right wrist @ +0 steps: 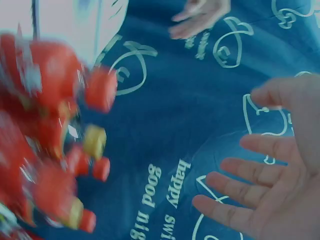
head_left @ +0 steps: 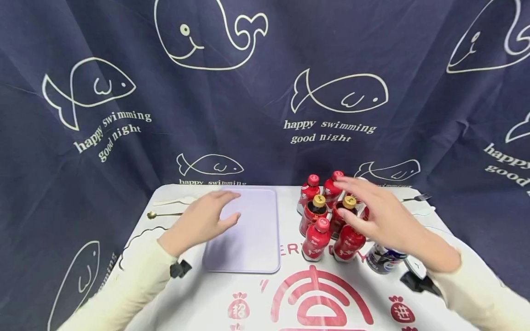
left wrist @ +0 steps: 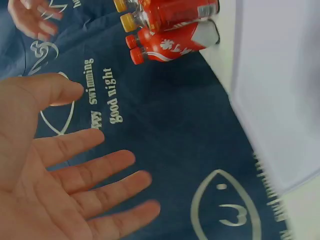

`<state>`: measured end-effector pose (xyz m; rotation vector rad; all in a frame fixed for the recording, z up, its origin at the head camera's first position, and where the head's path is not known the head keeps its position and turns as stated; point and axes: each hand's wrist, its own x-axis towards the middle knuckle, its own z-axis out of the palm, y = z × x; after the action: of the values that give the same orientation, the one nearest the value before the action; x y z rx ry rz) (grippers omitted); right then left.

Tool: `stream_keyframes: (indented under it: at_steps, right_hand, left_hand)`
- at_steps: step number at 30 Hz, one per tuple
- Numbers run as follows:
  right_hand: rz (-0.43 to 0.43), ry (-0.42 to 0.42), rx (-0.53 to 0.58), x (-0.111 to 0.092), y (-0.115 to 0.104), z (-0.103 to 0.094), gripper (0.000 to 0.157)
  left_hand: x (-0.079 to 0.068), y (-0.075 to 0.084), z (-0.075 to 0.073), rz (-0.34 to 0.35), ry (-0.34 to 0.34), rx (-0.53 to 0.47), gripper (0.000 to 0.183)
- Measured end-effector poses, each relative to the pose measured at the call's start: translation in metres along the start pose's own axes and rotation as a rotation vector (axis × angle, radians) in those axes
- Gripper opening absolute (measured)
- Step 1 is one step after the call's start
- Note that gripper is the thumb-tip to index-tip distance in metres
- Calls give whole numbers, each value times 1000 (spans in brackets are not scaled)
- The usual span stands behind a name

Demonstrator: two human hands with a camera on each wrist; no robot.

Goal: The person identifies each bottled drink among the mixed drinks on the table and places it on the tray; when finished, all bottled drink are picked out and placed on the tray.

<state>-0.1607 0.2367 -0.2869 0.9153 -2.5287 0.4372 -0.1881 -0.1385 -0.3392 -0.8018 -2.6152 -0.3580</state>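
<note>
My left hand [head_left: 205, 222] hovers over the left edge of a pale lavender tray [head_left: 258, 239], thumb and fingers spread apart and holding nothing. In the left wrist view its palm and loosely straight fingers [left wrist: 107, 162] show against the curtain. The right hand [head_left: 385, 218] is above the right side of a cluster of red-labelled drink bottles [head_left: 316, 241], also with spread, unfilled fingers. Several bottles have red caps; two dark-drink bottles [head_left: 316, 211] have gold caps. The right hand partly hides those at the back right. Below its wrist stands a dark blue Pepsi container [head_left: 383, 259].
On the left of the white printed tablecloth [head_left: 248, 294] lie a gold spoon [head_left: 165, 214], a white utensil [head_left: 174, 201] and a dark wavy strip [head_left: 142, 233]. A dark fork [head_left: 418, 198] lies at the right. Behind the table hangs a navy curtain [head_left: 265, 101].
</note>
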Motion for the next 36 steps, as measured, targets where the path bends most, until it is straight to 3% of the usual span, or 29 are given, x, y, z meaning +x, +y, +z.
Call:
stream_keyframes:
  at_steps: [5,10,14,18,22,27,32,36]
  right_hand:
    - [87,118,76,-35,-13,19,56]
    - [224,169,139,-58,-21,45,51]
    - [365,183,222,-72,-24,65,45]
    - [467,194,273,-82,-29,83,46]
    - [444,222,220,-82,-36,102,61]
    - [412,239,179,-77,-41,121,82]
    - [450,237,204,-72,-39,136,88]
    - [494,283,252,-69,-36,148,91]
  left_hand:
    - [-43,-2,27,-208,11,-41,40]
    - [-81,-5,54,-320,-3,-71,39]
    - [-99,-4,70,-411,30,-68,41]
    - [-105,-4,83,-503,40,-29,45]
    - [-106,-10,90,-548,36,-19,47]
    - [-104,-21,96,-590,-15,-82,51]
    - [-100,-32,101,-631,-66,-125,56]
    - [-97,-38,104,-633,-78,-149,58]
